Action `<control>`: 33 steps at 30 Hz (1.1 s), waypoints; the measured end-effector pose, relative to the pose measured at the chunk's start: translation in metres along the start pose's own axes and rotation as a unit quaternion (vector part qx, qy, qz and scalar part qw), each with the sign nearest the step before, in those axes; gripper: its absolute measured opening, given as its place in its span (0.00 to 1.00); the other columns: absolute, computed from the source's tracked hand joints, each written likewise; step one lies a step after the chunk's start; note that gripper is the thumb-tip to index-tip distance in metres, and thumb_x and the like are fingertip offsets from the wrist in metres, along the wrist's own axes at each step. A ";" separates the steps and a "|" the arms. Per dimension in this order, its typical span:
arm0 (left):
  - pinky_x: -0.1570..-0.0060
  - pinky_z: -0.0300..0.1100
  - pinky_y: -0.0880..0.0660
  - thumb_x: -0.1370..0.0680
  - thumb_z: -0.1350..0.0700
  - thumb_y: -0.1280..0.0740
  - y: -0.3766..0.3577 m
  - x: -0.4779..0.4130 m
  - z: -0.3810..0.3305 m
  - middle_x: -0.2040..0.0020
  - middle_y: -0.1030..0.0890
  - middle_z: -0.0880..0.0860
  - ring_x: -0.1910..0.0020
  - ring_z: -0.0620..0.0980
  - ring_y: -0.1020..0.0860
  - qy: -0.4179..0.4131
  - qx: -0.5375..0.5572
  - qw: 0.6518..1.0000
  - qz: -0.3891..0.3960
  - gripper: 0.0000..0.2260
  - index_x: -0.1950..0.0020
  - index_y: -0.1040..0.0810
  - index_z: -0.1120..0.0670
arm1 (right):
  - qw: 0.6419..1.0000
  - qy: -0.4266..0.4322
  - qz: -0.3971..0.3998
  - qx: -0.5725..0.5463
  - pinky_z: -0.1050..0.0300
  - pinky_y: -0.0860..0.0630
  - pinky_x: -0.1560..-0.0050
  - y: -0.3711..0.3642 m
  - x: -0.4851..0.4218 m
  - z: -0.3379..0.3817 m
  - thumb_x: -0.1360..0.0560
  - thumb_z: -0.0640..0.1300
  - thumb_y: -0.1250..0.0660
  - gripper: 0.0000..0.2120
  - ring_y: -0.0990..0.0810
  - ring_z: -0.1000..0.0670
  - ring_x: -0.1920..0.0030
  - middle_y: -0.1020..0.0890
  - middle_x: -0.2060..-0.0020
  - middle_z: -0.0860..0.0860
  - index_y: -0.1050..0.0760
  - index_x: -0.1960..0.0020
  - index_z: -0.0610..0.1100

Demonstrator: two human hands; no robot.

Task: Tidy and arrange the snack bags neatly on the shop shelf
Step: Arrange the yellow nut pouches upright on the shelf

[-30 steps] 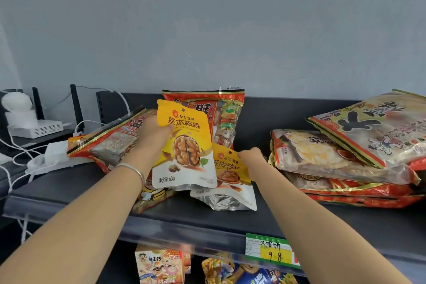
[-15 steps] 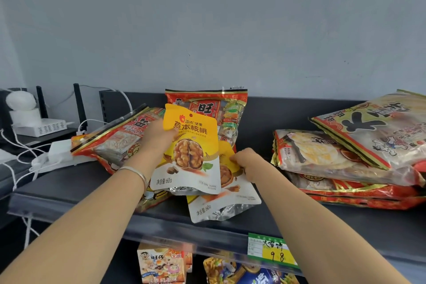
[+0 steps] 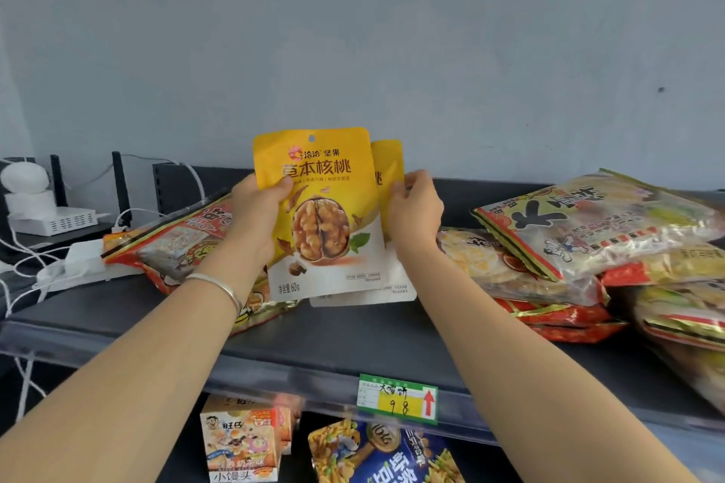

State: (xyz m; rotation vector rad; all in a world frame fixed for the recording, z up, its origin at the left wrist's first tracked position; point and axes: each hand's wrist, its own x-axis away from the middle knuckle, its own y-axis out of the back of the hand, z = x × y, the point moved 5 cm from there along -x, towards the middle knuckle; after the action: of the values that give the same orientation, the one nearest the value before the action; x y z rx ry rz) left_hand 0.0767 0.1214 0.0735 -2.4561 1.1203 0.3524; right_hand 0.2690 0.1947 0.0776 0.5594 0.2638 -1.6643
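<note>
Pinching front walnut bag (image 3: pixel 317 208) by its left edge with left hand (image 3: pixel 255 216), rear walnut bag (image 3: pixel 389 169) with right hand (image 3: pixel 416 212), both upright above shelf (image 3: pixel 353 337). Risk of dropping the rear one through a slipping edge pinch while aligning.

Both forearms (image 3: pixel 129 392) are bare, and a thin silver bangle (image 3: pixel 219 287) circles the left wrist.

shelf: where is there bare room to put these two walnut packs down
The bare patch is the middle of the shelf, in front of and below the held packs, bordered by the left red bag and the right bag stack. Both ends are crowded; the far left holds a power strip. Behind the packs is hidden.
</note>
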 end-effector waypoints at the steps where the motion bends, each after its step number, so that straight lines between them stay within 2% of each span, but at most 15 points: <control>1: 0.53 0.48 0.23 0.23 0.62 0.34 -0.010 0.003 -0.004 0.55 0.18 0.52 0.55 0.53 0.19 0.000 0.010 1.000 0.011 0.07 0.56 0.21 0.52 | 1.000 0.004 -0.018 -0.007 0.53 0.30 0.57 0.012 -0.001 0.004 0.18 0.43 0.44 0.08 0.26 0.48 0.57 0.26 0.57 0.50 0.30 0.44 0.42; 4: 0.58 0.44 0.23 0.22 0.61 0.35 -0.043 0.015 -0.013 0.57 0.18 0.50 0.58 0.49 0.19 -0.016 0.041 0.998 0.053 0.07 0.56 0.21 0.51 | 0.996 0.024 -0.082 -0.006 0.53 0.28 0.59 0.054 -0.005 0.011 0.19 0.44 0.44 0.04 0.25 0.47 0.58 0.25 0.59 0.49 0.31 0.48 0.45; 8: 0.60 0.43 0.23 0.23 0.61 0.34 -0.096 0.037 -0.012 0.58 0.18 0.51 0.61 0.48 0.19 -0.015 0.094 0.990 0.108 0.06 0.56 0.22 0.52 | 0.981 0.034 -0.192 0.008 0.54 0.30 0.62 0.126 -0.002 0.005 0.19 0.43 0.44 0.03 0.26 0.48 0.63 0.26 0.66 0.51 0.32 0.50 0.46; 12: 0.56 0.47 0.21 0.23 0.60 0.34 -0.169 0.081 -0.005 0.55 0.17 0.51 0.56 0.51 0.17 0.011 0.139 0.970 0.199 0.04 0.55 0.21 0.52 | 0.962 0.032 -0.263 0.059 0.54 0.27 0.57 0.213 0.017 -0.007 0.18 0.43 0.44 0.03 0.27 0.54 0.62 0.27 0.63 0.55 0.32 0.48 0.46; 15: 0.52 0.50 0.21 0.23 0.59 0.34 -0.228 0.125 -0.004 0.53 0.16 0.53 0.53 0.53 0.17 0.034 0.162 0.950 0.265 0.03 0.54 0.21 0.52 | 0.943 0.019 -0.313 0.114 0.53 0.28 0.57 0.283 0.034 -0.016 0.19 0.43 0.44 0.02 0.25 0.51 0.59 0.28 0.64 0.57 0.32 0.49 0.47; 18: 0.49 0.52 0.22 0.23 0.59 0.34 -0.281 0.169 -0.006 0.51 0.16 0.55 0.51 0.55 0.18 0.043 0.171 0.931 0.318 0.03 0.54 0.21 0.53 | 0.919 0.012 -0.366 0.145 0.51 0.27 0.59 0.350 0.049 -0.025 0.19 0.43 0.43 0.03 0.25 0.50 0.61 0.26 0.64 0.56 0.32 0.49 0.47; 21: 0.51 0.48 0.22 0.23 0.59 0.34 -0.328 0.213 -0.009 0.55 0.17 0.52 0.54 0.51 0.18 0.051 0.183 0.919 0.344 0.04 0.56 0.21 0.52 | 0.900 0.000 -0.406 0.162 0.48 0.23 0.57 0.413 0.063 -0.033 0.18 0.44 0.44 0.04 0.23 0.50 0.62 0.24 0.64 0.56 0.30 0.47 0.46; 24: 0.53 0.47 0.22 0.23 0.61 0.33 -0.373 0.256 -0.013 0.56 0.17 0.51 0.55 0.51 0.18 0.059 0.199 0.906 0.369 0.05 0.56 0.21 0.51 | 0.884 -0.005 -0.434 0.173 0.51 0.25 0.57 0.475 0.076 -0.040 0.18 0.44 0.44 0.06 0.25 0.54 0.64 0.26 0.64 0.58 0.30 0.45 0.46; 29: 0.54 0.46 0.23 0.22 0.59 0.35 -0.455 0.338 -0.024 0.58 0.18 0.49 0.56 0.49 0.19 0.065 0.201 0.889 0.406 0.06 0.58 0.23 0.50 | 0.861 -0.038 -0.468 0.196 0.53 0.29 0.59 0.592 0.095 -0.051 0.18 0.44 0.45 0.08 0.25 0.50 0.61 0.26 0.63 0.54 0.30 0.43 0.43; 33: 0.55 0.44 0.23 0.21 0.59 0.36 -0.517 0.407 -0.024 0.57 0.17 0.49 0.56 0.48 0.19 0.063 0.198 0.871 0.446 0.06 0.55 0.21 0.51 | 0.841 -0.055 -0.501 0.195 0.51 0.27 0.56 0.678 0.113 -0.068 0.19 0.42 0.45 0.08 0.24 0.48 0.59 0.25 0.63 0.53 0.30 0.43 0.43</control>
State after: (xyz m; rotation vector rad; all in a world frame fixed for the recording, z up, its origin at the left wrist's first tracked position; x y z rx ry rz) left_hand 0.7340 0.1473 0.0727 -1.4941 2.1034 0.1809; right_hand 0.9339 0.0095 0.0582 0.6743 0.1250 -2.8081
